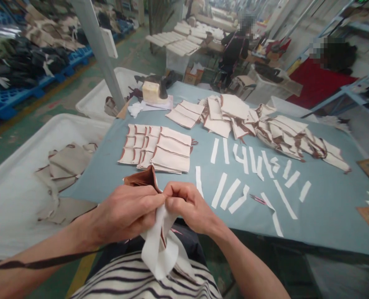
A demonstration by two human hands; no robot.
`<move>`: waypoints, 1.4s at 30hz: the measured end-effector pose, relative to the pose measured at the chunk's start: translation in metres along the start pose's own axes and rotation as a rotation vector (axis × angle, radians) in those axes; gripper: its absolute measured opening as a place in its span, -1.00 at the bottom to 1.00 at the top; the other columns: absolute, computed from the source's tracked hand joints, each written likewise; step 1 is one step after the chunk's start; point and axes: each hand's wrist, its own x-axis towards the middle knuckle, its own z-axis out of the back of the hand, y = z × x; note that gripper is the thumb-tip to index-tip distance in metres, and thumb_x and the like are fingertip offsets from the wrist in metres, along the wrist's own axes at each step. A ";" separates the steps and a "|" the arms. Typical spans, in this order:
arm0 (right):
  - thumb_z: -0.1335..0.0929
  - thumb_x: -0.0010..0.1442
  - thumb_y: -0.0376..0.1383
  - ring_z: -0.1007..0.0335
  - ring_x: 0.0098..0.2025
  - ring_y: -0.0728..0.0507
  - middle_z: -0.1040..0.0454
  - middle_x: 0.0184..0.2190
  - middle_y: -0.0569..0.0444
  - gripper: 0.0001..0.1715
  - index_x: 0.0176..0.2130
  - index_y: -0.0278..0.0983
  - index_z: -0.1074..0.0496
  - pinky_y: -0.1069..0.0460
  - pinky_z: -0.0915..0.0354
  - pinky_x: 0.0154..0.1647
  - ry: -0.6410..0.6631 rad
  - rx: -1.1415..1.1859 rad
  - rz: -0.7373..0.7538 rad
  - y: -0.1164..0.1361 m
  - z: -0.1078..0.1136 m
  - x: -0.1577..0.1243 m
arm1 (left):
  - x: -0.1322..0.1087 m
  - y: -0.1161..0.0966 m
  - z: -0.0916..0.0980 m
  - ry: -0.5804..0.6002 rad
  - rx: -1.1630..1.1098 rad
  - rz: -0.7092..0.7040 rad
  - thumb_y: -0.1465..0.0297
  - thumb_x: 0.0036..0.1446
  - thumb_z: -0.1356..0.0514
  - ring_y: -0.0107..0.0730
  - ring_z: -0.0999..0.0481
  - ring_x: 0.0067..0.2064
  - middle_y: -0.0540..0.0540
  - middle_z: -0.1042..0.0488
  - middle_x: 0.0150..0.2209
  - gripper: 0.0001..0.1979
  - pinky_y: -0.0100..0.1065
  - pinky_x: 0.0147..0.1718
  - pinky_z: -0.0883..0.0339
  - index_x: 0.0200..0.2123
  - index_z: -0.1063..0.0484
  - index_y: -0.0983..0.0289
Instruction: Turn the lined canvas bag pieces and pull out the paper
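Loose pieces of cloth (pixel 67 162) are held in a white bin (pixel 13 199), to the left of a neat stack of cream cloth panels (pixel 172 149) laid out on a blue-grey tabletop (pixel 321 216). On the near side of the stack, a brown-lined cloth piece (pixel 140 178) is held up at the tabletop's front edge by two bare hands. The left hand (pixel 131 211) is closed narrowly, its fingers curled against the cloth and its fingertips brought to a pinch. From the pinch a white strip (pixel 159 261) is hung in a loop, nearer the wearer than the stack. The right hand (pixel 190 207), near the stack's front right corner, is pinched just as narrowly, its fingertips set against those of the left; which layer is gripped by each cannot be told, as the spot is hidden by the fingers. The cloth piece is judged to be light, soft and easily creased, with little slip; the strip is probably thin and limp. A hold is best taken at the edge, where more firmness may be found. To the right of the stack, more white strips (pixel 230 194) are scattered, with small snips (pixel 258 199) laid among them. Beyond these, a heap of cream cloth pieces (pixel 280 133) is piled.
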 end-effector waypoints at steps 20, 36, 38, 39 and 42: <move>-0.30 0.44 -0.39 -0.38 -0.42 -0.08 -0.59 -0.43 0.08 -0.81 -0.20 -0.27 -0.50 -0.02 -0.20 -0.34 0.005 -0.879 0.577 0.026 0.009 -0.040 | 0.022 -0.017 0.027 0.349 -0.259 0.197 0.40 0.50 -0.11 -0.45 -0.46 -0.43 -0.06 -0.51 -0.45 -0.70 -0.42 -0.44 -0.21 -0.35 -0.45 0.22; -0.09 0.60 -0.07 -0.14 -0.56 -0.09 -0.29 -0.65 0.17 -0.39 -0.49 -0.15 -0.19 -0.07 -0.09 -0.35 -0.157 -0.541 0.861 -0.047 0.017 -0.010 | 0.025 -0.073 -0.006 0.265 -0.194 0.185 0.59 0.24 -0.05 -0.48 -0.22 -0.56 -0.14 -0.29 -0.60 -0.66 -0.24 -0.53 -0.02 -0.50 -0.02 0.16; -0.01 0.62 0.00 -0.10 -0.57 -0.09 -0.24 -0.66 0.16 -0.31 -0.50 -0.15 -0.17 -0.08 -0.06 -0.36 -0.204 -0.538 0.842 -0.055 0.014 -0.005 | 0.027 -0.079 -0.010 0.247 -0.192 0.179 0.60 0.24 -0.06 -0.47 -0.22 -0.57 -0.13 -0.31 -0.62 -0.65 -0.23 -0.53 -0.03 -0.51 -0.03 0.16; 0.02 0.61 0.05 -0.07 -0.58 -0.09 -0.22 -0.66 0.16 -0.26 -0.51 -0.15 -0.15 -0.08 -0.04 -0.37 -0.216 -0.549 0.809 -0.057 0.014 -0.004 | 0.028 -0.082 -0.012 0.226 -0.189 0.177 0.62 0.23 -0.06 -0.46 -0.21 -0.58 -0.12 -0.31 -0.62 -0.64 -0.22 -0.53 -0.04 -0.52 -0.04 0.16; 0.10 0.55 0.21 -0.02 -0.59 -0.09 -0.17 -0.68 0.14 -0.16 -0.55 -0.15 -0.11 -0.09 0.00 -0.38 -0.161 -0.572 0.711 -0.058 0.013 -0.002 | 0.029 -0.085 -0.018 0.160 -0.193 0.167 0.66 0.14 -0.06 -0.44 -0.21 -0.59 -0.10 -0.32 -0.63 -0.66 -0.23 -0.53 -0.07 -0.54 -0.08 0.15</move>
